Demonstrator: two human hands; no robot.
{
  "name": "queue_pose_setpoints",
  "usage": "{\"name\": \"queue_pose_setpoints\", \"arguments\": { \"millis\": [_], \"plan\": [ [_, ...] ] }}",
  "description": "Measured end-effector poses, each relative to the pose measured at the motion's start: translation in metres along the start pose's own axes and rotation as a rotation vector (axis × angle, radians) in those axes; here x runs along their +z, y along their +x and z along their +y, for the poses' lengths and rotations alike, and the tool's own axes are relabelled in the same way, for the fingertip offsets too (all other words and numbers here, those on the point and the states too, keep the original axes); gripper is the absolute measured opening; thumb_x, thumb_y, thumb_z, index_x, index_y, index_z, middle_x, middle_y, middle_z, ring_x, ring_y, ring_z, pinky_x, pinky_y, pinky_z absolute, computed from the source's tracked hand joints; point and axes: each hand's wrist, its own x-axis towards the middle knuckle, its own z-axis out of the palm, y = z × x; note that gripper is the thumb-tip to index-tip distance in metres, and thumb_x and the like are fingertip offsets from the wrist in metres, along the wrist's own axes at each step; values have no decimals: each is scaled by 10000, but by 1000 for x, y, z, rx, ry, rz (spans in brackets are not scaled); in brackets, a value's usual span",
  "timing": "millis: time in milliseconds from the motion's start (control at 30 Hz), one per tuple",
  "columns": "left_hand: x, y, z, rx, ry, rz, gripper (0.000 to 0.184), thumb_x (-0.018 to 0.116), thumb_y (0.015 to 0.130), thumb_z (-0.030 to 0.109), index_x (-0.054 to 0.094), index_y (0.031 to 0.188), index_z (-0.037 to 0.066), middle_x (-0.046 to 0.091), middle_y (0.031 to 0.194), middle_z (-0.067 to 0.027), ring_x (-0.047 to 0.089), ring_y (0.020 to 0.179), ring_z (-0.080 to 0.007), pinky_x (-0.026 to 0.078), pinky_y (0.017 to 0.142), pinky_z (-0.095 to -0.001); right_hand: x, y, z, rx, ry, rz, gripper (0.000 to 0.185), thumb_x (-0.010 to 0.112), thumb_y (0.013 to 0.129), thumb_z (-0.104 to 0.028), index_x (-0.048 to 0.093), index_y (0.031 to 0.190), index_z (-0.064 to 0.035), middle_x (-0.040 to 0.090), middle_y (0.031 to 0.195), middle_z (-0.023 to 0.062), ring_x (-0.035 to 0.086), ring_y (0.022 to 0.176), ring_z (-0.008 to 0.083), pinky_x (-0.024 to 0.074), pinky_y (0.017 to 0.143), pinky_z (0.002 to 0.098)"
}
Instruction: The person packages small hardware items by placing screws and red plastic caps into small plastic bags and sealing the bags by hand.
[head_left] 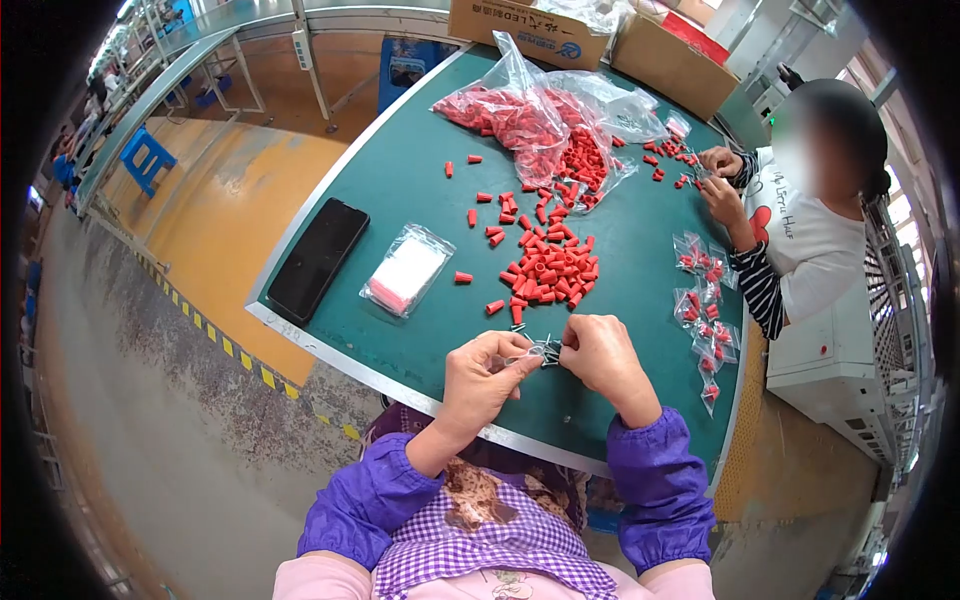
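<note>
My left hand (482, 378) is closed in a pinch on a small clear plastic bag (535, 352) near the front edge of the table. Beside it, my right hand (603, 362) has its fingers pressed together; what they hold is hidden. Between and just behind my fingertips lie several small metal screws (550, 346), partly covered by the hands. A heap of red tapered plastic caps (548, 268) rests just beyond both hands. Farther back, a large clear bag (520, 120) spills more of these caps onto the green table (400, 190).
A black phone (318, 258) and a packet of small clear bags (408, 270) lie on the left. Small filled bags (708, 330) line the right side. Across the corner, a co-worker's hands (722, 185) handle red caps. Cardboard boxes (675, 62) stand at the back.
</note>
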Motion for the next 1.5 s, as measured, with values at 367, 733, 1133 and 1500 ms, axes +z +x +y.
{"name": "queue_pose_setpoints", "arguments": {
  "millis": [367, 733, 1133, 1500],
  "plan": [
    [7, 3, -3, -29, 116, -29, 79, 693, 818, 32, 628, 838, -9, 652, 880, -68, 554, 616, -37, 452, 512, -172, -8, -25, -7, 130, 1006, 332, 101, 680, 792, -37, 642, 863, 25, 604, 641, -3, 530, 507, 31, 401, 446, 180],
    [7, 8, -5, -44, 117, -29, 125, 708, 816, 74, 624, 882, 8, 632, 783, -21, 555, 599, -32, 428, 471, -168, 14, -30, -27, 0, 1136, 460, 97, 675, 814, 14, 626, 897, 9, 614, 746, 3, 469, 490, -5, 325, 388, 151],
    [5, 9, -5, 95, 255, -35, 140, 669, 820, 22, 599, 940, 4, 604, 713, 12, 537, 584, -19, 433, 496, -172, 8, -33, -28, -251, 717, 459, 139, 717, 748, 11, 661, 875, -5, 574, 913, 30, 444, 588, 17, 364, 498, 188],
    [-11, -5, 2, -16, 46, 73, 186, 715, 797, 18, 610, 951, 19, 623, 775, 5, 537, 600, -16, 432, 497, -160, 29, 17, -23, -259, 427, 413, 188, 680, 779, -62, 632, 957, -29, 600, 926, 97, 603, 723, 231, 488, 624, 328]
  ]
}}
